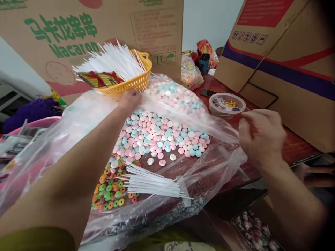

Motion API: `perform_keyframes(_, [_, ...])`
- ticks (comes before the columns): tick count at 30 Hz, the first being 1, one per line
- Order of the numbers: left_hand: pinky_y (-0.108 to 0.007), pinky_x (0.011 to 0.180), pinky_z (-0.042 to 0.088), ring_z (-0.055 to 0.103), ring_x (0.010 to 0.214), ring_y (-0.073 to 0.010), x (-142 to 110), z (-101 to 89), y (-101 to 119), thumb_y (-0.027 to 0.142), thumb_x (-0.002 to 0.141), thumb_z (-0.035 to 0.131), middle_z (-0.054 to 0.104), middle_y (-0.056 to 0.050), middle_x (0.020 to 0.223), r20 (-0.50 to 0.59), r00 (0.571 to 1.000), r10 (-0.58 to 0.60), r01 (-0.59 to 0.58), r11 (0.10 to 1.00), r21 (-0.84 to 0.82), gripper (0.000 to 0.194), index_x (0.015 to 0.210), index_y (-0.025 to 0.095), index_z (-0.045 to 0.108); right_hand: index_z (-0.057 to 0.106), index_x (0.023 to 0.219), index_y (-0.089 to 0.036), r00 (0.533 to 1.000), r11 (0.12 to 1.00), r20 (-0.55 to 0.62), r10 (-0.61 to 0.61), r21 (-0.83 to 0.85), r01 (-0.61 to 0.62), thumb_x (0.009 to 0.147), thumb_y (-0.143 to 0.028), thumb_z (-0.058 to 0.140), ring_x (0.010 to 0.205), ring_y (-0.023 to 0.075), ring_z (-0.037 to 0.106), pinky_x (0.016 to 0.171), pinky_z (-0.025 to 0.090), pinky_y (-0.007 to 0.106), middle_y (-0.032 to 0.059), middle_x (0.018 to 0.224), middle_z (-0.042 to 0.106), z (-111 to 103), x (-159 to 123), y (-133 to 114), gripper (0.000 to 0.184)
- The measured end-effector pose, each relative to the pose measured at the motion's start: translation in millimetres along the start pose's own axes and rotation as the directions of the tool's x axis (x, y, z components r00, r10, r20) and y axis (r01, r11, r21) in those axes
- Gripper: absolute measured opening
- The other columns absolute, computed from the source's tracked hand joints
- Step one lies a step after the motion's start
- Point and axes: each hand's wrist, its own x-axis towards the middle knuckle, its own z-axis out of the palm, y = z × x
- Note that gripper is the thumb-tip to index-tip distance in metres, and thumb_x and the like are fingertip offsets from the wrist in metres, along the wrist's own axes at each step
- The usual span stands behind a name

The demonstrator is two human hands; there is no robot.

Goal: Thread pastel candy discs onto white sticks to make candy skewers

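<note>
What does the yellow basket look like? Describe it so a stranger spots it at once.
Find the big cardboard box with green "Macaron" lettering at the upper left. In front of it, right by the person's left hand, is the yellow basket. Its perforated sides and heap of thin white sticks set it apart from the pastel discs spread below.

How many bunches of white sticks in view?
2. The larger bunch stands in the yellow basket; the smaller bunch lies nearer the person, by the ring-shaped candies. Others may be hidden.
</note>
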Motion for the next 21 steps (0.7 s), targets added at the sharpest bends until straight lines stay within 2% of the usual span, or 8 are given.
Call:
perform_keyframes(2, [-0.037, 0.070, 0.045, 0.056, 0.079, -0.0242, -4, 1.1, 5, 0.022, 0.072, 0.047, 0.056, -0.006, 0.069, -0.096, 0.993, 0.075, -0.062, 0.988, 0.139, 0.016, 0.080, 0.015, 0.058, 0.058, 0.110, -0.026, 0.938, 0.935, 0.074, -0.339, 0.133, 0.328, 0.085, -0.028, 0.041, 0.110, 0.0222, 0.053, 0.094, 0.042, 0.037, 0.0084, 0.110, 0.062, 19, -29, -29, 0.029])
perform_keyframes(4, [-0.043, 0.083, 0.042, 0.054, 0.095, -0.0285, -22, -5.9, 12, 0.023, 0.075, 0.046, 0.061, -0.011, 0.089, -0.153, 0.959, 0.237, -0.183, 0.935, 0.303, 0.025, 0.096, 0.016, 0.057, 0.053, 0.118, -0.021, 0.790, 0.882, 0.392, -0.472, 0.214, 0.421, 0.086, -0.029, 0.037, 0.114, 0.0240, 0.051, 0.097, 0.041, 0.040, 0.0096, 0.119, 0.058, 44, -42, -44, 0.036])
perform_keyframes(6, [-0.048, 0.091, 0.037, 0.049, 0.106, -0.0309, -60, -13.2, 16, 0.024, 0.078, 0.045, 0.059, -0.013, 0.105, -0.130, 0.905, 0.404, -0.319, 0.849, 0.421, 0.032, 0.109, 0.016, 0.052, 0.047, 0.125, -0.014, 0.883, 0.968, 0.405, -0.239, 0.024, 0.251, 0.087, -0.034, 0.034, 0.122, 0.0297, 0.042, 0.098, 0.038, 0.047, 0.0164, 0.129, 0.049, 68, -33, -40, 0.044])
perform_keyframes(8, [-0.050, 0.089, 0.038, 0.051, 0.105, -0.0309, -115, -10.7, 13, 0.025, 0.084, 0.040, 0.060, -0.015, 0.106, 0.028, 0.866, 0.500, -0.454, 0.760, 0.466, 0.030, 0.109, 0.015, 0.053, 0.039, 0.130, -0.006, 0.958, 0.988, 0.282, -0.057, -0.124, 0.096, 0.086, -0.036, 0.037, 0.128, 0.0331, 0.032, 0.103, 0.029, 0.048, 0.0215, 0.136, 0.039, 86, -10, -22, 0.054])
perform_keyframes(11, [-0.042, 0.082, 0.046, 0.060, 0.086, -0.0242, -203, 18.1, -5, 0.040, 0.085, 0.042, 0.066, -0.008, 0.092, 0.356, 0.751, 0.556, -0.659, 0.660, 0.360, 0.029, 0.095, 0.020, 0.060, 0.038, 0.129, -0.001, 0.972, 0.989, 0.228, 0.061, -0.146, -0.027, 0.086, -0.034, 0.034, 0.124, 0.0331, 0.037, 0.101, 0.030, 0.046, 0.0253, 0.131, 0.043, 100, 27, 3, 0.055])
perform_keyframes(13, [-0.045, 0.093, 0.041, 0.057, 0.101, -0.0270, -245, 43.4, -20, 0.050, 0.084, 0.041, 0.063, -0.012, 0.109, 0.571, 0.599, 0.562, -0.773, 0.592, 0.227, 0.047, 0.112, 0.016, 0.056, 0.040, 0.127, -0.002, 0.974, 0.986, 0.193, 0.115, -0.142, -0.089, 0.087, -0.035, 0.028, 0.121, 0.0329, 0.041, 0.098, 0.033, 0.046, 0.0258, 0.127, 0.046, 106, 41, 7, 0.053])
perform_keyframes(14, [-0.046, 0.097, 0.037, 0.054, 0.108, -0.0283, -258, 53.7, -28, 0.052, 0.084, 0.041, 0.060, -0.014, 0.116, 0.600, 0.575, 0.557, -0.784, 0.586, 0.207, 0.052, 0.116, 0.014, 0.054, 0.041, 0.126, -0.003, 0.977, 0.983, 0.165, 0.138, -0.142, -0.115, 0.088, -0.036, 0.026, 0.121, 0.0330, 0.041, 0.097, 0.033, 0.046, 0.0260, 0.127, 0.046, 109, 43, 4, 0.053])
perform_keyframes(21, [-0.044, 0.104, 0.031, 0.043, 0.123, -0.0283, -279, 67.9, -50, 0.051, 0.083, 0.042, 0.051, -0.016, 0.130, 0.596, 0.593, 0.541, -0.737, 0.663, 0.131, 0.055, 0.121, 0.012, 0.052, 0.033, 0.133, -0.007, 0.968, 0.966, 0.056, 0.245, -0.096, -0.239, 0.090, -0.044, 0.012, 0.118, 0.0281, 0.045, 0.092, 0.038, 0.041, 0.0228, 0.126, 0.047, 155, 18, -57, 0.060])
